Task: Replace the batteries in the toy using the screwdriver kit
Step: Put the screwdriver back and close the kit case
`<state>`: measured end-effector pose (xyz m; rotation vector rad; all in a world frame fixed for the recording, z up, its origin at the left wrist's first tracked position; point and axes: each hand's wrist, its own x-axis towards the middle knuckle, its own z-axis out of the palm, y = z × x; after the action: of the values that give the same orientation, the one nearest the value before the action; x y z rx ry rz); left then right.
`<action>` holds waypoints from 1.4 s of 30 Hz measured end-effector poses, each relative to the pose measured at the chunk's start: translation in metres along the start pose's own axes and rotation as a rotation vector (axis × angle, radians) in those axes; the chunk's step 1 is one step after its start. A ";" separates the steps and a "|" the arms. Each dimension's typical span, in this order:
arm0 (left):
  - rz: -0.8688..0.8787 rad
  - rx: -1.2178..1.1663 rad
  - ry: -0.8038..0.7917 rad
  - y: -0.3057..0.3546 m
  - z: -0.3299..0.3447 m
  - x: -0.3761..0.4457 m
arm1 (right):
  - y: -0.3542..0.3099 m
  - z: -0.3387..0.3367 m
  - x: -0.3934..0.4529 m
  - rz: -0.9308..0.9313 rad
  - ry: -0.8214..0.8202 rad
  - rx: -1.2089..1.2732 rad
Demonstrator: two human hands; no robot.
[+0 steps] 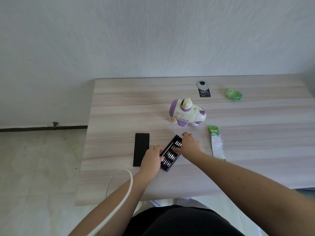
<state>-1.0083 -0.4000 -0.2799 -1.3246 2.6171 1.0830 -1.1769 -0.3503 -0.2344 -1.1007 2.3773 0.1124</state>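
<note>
**Two hands at the bit tray, no tool drawn yet**

Two hands were all I had working, and both sat low in the middle of the frame over the open kit. Going by size, I first took in the table, pale wood grain filling the centre and right. On it, right of centre, the toy stood upright, white and purple, well apart from my hands and untouched. Right of it lay the battery pack, a long green-topped strip. Left of the kit lay its black lid, flat on the table.

The screwdriver kit lay tilted on a diagonal, rows of bits showing. My left hand rested at its lower left edge, fingers curled against the tray rim, steadying it as far as I could judge. My right hand lay over the upper right end, fingers bent down onto the tray; whether it pinched a bit or the driver handle, I could not tell.

I judged the step to be choosing a tool. The next move called for lifting out the driver and a fitting bit, then bringing the toy closer and turning it over to find the battery cover screw.
</note>
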 end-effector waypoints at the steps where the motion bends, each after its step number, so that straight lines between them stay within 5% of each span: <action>1: 0.002 0.005 0.029 -0.001 -0.001 -0.001 | 0.002 -0.003 0.000 0.004 -0.017 0.008; 8: 0.064 0.082 0.265 -0.016 -0.011 0.000 | 0.012 -0.019 -0.010 -0.009 -0.027 0.055; 12: -0.065 0.155 0.382 -0.026 -0.015 0.003 | 0.018 -0.017 -0.023 0.005 -0.009 0.232; 18: -0.255 0.182 0.275 -0.035 -0.011 0.007 | 0.023 -0.013 -0.038 0.067 -0.013 0.433; 27: -0.075 0.144 0.292 -0.057 -0.017 -0.002 | 0.029 -0.008 -0.045 0.042 -0.012 0.558; 42: 0.012 -0.028 0.133 -0.047 -0.042 -0.011 | 0.030 0.010 -0.050 0.170 -0.045 1.171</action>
<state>-0.9564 -0.4359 -0.2716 -1.4364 2.7154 1.0734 -1.1680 -0.2931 -0.2232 -0.3055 1.9191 -1.0371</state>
